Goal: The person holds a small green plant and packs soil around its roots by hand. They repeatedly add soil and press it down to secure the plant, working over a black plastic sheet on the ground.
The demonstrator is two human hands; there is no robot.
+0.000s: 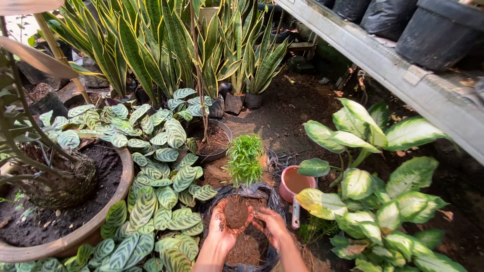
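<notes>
Both hands work low in the middle of the view: the left hand (222,229) is cupped half-open around the brown root ball (236,211) of a small feathery green seedling (245,160), fingers curled against its side so the soil does not fall apart, while the right hand (272,224) lies loosely open against the other side, fingertips in the loose dirt, bracing rather than clamping. Held between them, the seedling stands upright over the mouth of a black plastic grow bag (266,192) part-filled with coconut-brown soil, and the bag's rim is rolled back, which keeps the opening wide. Of the surroundings, the grey shelf (403,75) running across the upper right carries black pots (439,31) off the ground. Tall sword-leaved plants (151,45) rise at the back. At the left a wide clay bowl (103,216) holds dark earth and a woody stem base, and striped-leaved plants (166,191) crowd against its rim and reach to the left forearm. On the right a bush with cream-and-green blotched leaves (373,191) spreads close to the right hand. Just beside the bag, between it and that bush, a small pink scoop-like pot with a handle (294,184) sits within easy reach on the bare earth.
</notes>
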